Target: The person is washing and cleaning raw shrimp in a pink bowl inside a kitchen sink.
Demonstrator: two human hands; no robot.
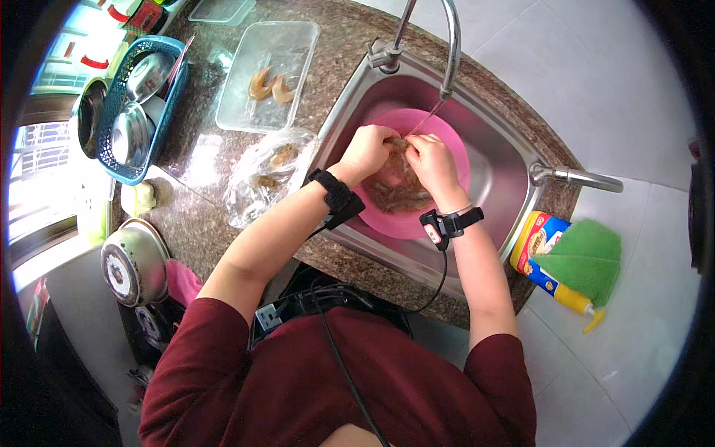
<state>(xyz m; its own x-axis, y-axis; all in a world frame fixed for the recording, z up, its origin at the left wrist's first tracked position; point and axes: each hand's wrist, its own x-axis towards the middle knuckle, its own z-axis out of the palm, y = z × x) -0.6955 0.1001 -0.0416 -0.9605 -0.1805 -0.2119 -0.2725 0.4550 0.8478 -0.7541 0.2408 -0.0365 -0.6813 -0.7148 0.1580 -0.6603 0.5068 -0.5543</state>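
Over a pink plastic basin (459,148) in the steel sink, my left hand (373,146) and my right hand (429,159) hold a shrimp (397,143) between their fingertips. A thin stream of water from the faucet (450,67) falls beside my fingers. More shrimp (399,193) lie in the basin below, partly hidden by my hands. On the counter to the left, a clear plastic container (237,100) holds two peeled-looking shrimp (271,88). A crumpled clear plastic bag (251,190) beside the sink has some shrimp or shrimp pieces in it.
A blue plastic basket (137,176) with metal bowls stands at the far left, above a metal pot (137,262). Right of the sink are a yellow pump bottle (528,237), a green cloth (592,260) and a metal pipe or spout (581,177). The sink's rim (335,120) surrounds the basin.
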